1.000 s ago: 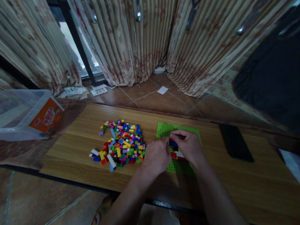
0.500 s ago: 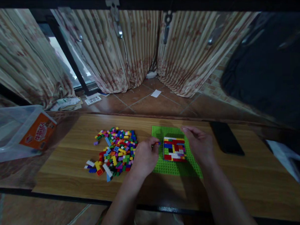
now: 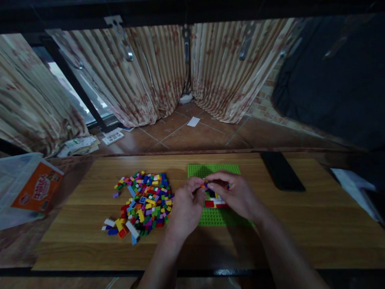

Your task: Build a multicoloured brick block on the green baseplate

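Both hands are at centre frame, over the green baseplate [image 3: 214, 217] on the wooden table [image 3: 309, 229]. My left hand [image 3: 186, 206] has its fingers curled, thumb and fingertips pinching something small at the top edge of the brick block [image 3: 215, 200]; I can't tell exactly which piece. My right hand [image 3: 237, 195] arches over the block, fingertips pressed on its top, covering most of it. Only the red and white lower rows show. The loose brick pile [image 3: 140, 203] sits just left of my left hand. Black phone [image 3: 282, 171] lies right of centre, clear plastic tub [image 3: 20, 190] at the far left edge.
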`<state>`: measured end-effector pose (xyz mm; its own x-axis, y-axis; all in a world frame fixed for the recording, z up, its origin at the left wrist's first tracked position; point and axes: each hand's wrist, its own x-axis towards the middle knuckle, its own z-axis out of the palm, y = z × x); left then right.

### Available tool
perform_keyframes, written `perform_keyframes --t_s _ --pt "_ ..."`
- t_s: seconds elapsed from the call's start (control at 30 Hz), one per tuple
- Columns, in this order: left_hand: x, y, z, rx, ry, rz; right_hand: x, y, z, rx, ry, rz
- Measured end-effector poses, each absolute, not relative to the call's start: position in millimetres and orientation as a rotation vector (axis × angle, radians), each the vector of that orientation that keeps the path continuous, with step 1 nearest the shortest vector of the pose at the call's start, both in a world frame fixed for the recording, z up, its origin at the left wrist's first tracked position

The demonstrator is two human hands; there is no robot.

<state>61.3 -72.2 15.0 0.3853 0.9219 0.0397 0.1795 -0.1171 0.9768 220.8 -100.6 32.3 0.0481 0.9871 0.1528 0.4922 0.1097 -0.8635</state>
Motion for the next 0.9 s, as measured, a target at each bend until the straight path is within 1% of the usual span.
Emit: perform_keyframes --t_s 0.17,0.43,0.7,0.9 --pt "65 -75 21 1.602 1.033 0.863 219 -103 32 -1.509 -1.609 0.764" --pt "64 -70 16 1.704 1.116 0.851 262 -108 26 -1.677 -1.482 0.679" --pt "71 -82 29 1.810 1.087 0.791 247 -112 32 -1.527 -1.624 0.860" --pt "75 -83 27 1.826 1.085 0.792 236 -111 31 -1.555 -1.627 0.715"
